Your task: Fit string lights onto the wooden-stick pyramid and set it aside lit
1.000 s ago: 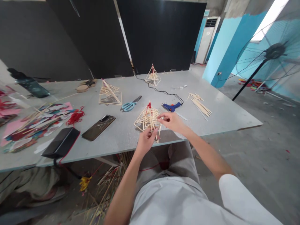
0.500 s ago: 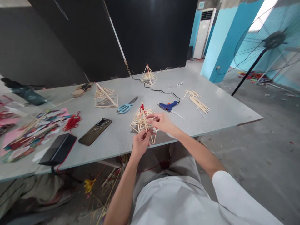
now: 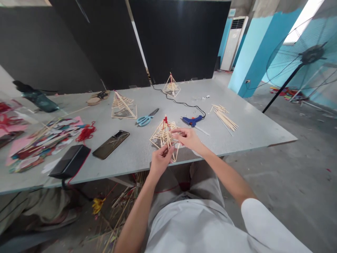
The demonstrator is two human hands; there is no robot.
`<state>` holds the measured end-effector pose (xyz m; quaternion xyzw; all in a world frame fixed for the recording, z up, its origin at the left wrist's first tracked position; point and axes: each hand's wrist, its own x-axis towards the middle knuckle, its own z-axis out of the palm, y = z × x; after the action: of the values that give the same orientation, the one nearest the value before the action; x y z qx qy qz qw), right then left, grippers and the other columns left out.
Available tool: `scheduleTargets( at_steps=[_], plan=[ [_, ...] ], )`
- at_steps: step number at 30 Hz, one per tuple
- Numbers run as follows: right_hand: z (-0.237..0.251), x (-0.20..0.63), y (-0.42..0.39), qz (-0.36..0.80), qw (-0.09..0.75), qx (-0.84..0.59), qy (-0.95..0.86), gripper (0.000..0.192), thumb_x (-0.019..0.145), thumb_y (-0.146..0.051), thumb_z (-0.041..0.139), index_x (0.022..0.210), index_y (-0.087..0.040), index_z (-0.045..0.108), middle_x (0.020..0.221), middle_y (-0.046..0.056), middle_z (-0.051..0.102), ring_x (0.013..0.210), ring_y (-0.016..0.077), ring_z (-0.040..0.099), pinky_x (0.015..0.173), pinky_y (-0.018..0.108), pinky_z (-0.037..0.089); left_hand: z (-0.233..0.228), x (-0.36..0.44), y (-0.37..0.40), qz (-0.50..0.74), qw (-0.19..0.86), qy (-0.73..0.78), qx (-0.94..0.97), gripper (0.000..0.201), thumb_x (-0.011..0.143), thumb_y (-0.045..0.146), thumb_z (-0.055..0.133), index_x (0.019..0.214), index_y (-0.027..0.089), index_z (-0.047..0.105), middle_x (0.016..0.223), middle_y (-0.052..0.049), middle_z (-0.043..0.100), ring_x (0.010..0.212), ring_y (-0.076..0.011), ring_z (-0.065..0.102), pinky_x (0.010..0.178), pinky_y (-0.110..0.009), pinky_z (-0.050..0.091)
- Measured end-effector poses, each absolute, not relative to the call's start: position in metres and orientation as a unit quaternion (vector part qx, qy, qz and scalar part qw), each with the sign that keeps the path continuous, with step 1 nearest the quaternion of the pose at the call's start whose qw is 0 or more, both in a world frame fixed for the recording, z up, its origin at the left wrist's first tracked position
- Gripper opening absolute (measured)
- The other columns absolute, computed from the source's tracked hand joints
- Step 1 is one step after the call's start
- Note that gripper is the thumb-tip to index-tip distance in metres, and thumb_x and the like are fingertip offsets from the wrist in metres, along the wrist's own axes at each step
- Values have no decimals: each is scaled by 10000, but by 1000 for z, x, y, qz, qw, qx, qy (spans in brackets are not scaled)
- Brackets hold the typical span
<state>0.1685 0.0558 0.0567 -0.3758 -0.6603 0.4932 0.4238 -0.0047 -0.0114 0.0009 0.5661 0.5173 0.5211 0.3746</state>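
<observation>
Head view: the stick pyramid (image 3: 164, 135), judged light and fragile, is pinched at its near edge by left hand (image 3: 160, 160) and right hand (image 3: 190, 137); struts are best gripped.

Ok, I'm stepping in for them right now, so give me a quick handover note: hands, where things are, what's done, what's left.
Left hand: pinching the near lower sticks of the stick pyramid at the table's front edge.
Right hand: fingers on its right side.
Nearby: glue gun, scissors, loose sticks, phone.
Done: frame built, red thread at its tip; two more pyramids stand behind.
Left: cannot tell which joint is unfinished.
</observation>
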Motion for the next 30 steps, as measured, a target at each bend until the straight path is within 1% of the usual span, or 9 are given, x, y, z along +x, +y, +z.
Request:
scheduleTargets(
  at_steps=[4, 6, 10, 13, 16, 19, 21, 26, 30],
  plan=[
    [51, 178, 47, 474, 454, -394, -644, 489, 896, -523, 700, 1174, -135, 803, 499, -77, 475, 469, 102, 393, 490, 236, 317, -5, -10, -29, 542, 349, 535, 546, 508, 911, 547, 759, 1215, 142, 795, 892, -66, 836, 530, -169, 720, 552, -272, 610],
    [43, 183, 39, 463, 465, -415, -631, 506, 894, -559, 690, 1156, -142, 806, 496, -72, 469, 462, 108, 391, 482, 246, 311, -9, -20, -45, 540, 296, 566, 549, 512, 951, 522, 728, 1311, 160, 771, 976, -81, 856, 605, -190, 769, 649, -299, 646],
    [18, 187, 19, 446, 463, -454, -617, 511, 901, -594, 665, 1087, -141, 812, 496, -51, 497, 455, 119, 401, 468, 262, 305, -12, -53, -68, 486, 68, 642, 588, 341, 989, 453, 692, 1163, 195, 832, 846, -60, 846, 644, -195, 751, 690, -288, 588],
    [3, 179, 8, 443, 457, -460, -620, 493, 899, -582, 665, 1049, -139, 820, 492, -47, 505, 463, 118, 407, 479, 260, 318, -7, -76, -60, 448, -15, 645, 619, 311, 986, 436, 673, 1119, 211, 842, 838, -48, 829, 621, -168, 699, 679, -275, 534],
    [-5, 166, 5, 434, 459, -462, -622, 488, 902, -582, 661, 1014, -135, 823, 492, -47, 493, 469, 118, 406, 481, 259, 309, 3, -94, -29, 436, -9, 655, 617, 357, 984, 449, 640, 1164, 196, 817, 939, -80, 833, 697, -190, 711, 714, -303, 528],
    [-7, 155, 7, 427, 461, -458, -628, 477, 903, -577, 672, 1024, -143, 828, 489, -56, 469, 468, 117, 380, 479, 262, 294, 13, -111, 6, 449, 29, 654, 608, 441, 975, 428, 582, 1263, 140, 752, 1134, -159, 826, 886, -253, 764, 749, -340, 570],
    [-8, 152, 10, 422, 462, -454, -635, 464, 902, -570, 682, 1031, -151, 834, 494, -57, 466, 475, 118, 371, 486, 266, 293, 18, -119, 25, 433, 64, 634, 637, 490, 919, 399, 626, 1321, 139, 727, 1233, -164, 815, 1002, -274, 779, 802, -353, 605],
    [-8, 155, 8, 401, 464, -454, -646, 459, 914, -579, 671, 1020, -164, 837, 509, -46, 488, 488, 126, 389, 503, 274, 319, 22, -124, 50, 383, 127, 595, 695, 549, 867, 409, 699, 1344, 145, 768, 1181, -130, 849, 1009, -294, 798, 934, -399, 624],
    [-10, 172, 2, 368, 481, -472, -641, 478, 961, -591, 610, 1011, -166, 822, 524, -35, 486, 499, 141, 418, 509, 282, 326, 24, -120, 60, 366, 135, 590, 707, 372, 894, 398, 676, 1134, 194, 875, 1088, -91, 875, 961, -311, 815, 947, -412, 619]
  ],
)
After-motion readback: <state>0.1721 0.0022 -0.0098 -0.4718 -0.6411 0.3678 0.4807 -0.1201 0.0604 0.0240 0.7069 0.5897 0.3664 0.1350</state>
